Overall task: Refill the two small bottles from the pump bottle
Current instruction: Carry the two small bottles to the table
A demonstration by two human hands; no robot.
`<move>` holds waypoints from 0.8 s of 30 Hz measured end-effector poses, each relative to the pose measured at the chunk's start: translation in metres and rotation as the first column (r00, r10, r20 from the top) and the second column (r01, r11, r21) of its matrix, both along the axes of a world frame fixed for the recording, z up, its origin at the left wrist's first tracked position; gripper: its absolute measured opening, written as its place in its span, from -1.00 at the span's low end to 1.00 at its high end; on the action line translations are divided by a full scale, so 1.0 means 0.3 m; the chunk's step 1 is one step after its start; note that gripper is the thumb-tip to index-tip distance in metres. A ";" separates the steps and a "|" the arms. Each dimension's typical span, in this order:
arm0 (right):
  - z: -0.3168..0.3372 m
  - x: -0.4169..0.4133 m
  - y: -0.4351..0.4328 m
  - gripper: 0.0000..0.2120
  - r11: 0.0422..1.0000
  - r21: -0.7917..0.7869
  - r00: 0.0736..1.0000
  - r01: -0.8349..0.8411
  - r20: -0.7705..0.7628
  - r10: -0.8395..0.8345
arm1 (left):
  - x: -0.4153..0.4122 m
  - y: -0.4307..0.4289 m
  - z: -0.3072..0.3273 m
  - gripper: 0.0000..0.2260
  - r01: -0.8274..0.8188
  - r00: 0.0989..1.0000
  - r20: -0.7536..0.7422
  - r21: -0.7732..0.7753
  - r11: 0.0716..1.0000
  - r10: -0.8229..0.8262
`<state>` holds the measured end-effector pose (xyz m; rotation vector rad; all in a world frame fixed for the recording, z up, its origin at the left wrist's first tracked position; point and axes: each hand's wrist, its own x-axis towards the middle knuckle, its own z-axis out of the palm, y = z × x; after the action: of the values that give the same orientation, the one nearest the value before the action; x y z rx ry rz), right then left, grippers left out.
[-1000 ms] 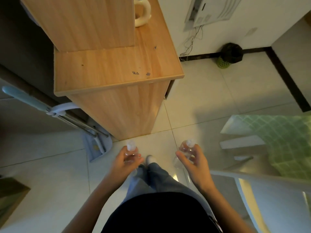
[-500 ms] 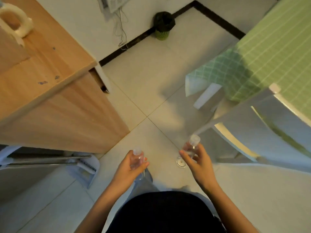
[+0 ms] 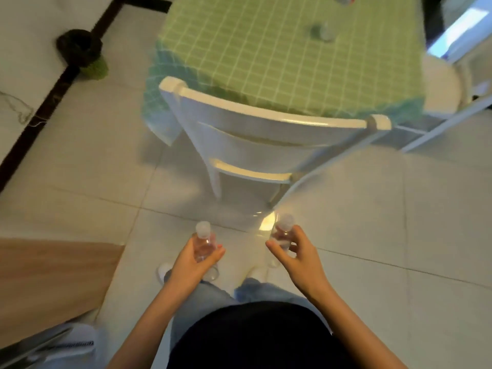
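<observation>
Green-checked table (image 3: pixel 266 49) ahead, white chair (image 3: pixel 266 121) against it; above floor tiles, left hand (image 3: pixel 191 265) curled around first small bottle (image 3: pixel 204 241), right hand (image 3: pixel 298 257) around second small bottle (image 3: pixel 283 231), both upright, capped.

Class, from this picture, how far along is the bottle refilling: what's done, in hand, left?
Done: left bottle in the left hand, right bottle in the right hand. In hand: facing the chair and green table. Left: both caps are on, so all refilling remains.
</observation>
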<state>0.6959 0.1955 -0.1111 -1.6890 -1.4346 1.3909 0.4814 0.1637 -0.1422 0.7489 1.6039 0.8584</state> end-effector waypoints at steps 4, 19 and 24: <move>-0.004 0.192 0.005 -0.76 0.991 -0.017 0.991 0.131 0.013 -0.131 | 0.204 0.119 -0.001 -0.75 0.184 0.983 0.013 -0.011 0.983 -0.183; -0.008 0.636 0.127 -0.79 0.717 -0.006 0.717 0.697 -0.016 -0.697 | 0.844 0.607 0.067 -0.76 0.739 0.670 0.057 0.039 0.673 -0.740; 0.013 0.783 0.247 -0.78 0.606 0.023 0.606 0.795 -0.014 -0.795 | 1.044 0.764 0.075 -0.79 0.797 0.598 0.099 0.032 0.603 -0.796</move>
<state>0.9308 0.2697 -0.1072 -1.9354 -0.5010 0.8293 0.7946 0.3930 -0.1198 1.2565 0.9818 0.1984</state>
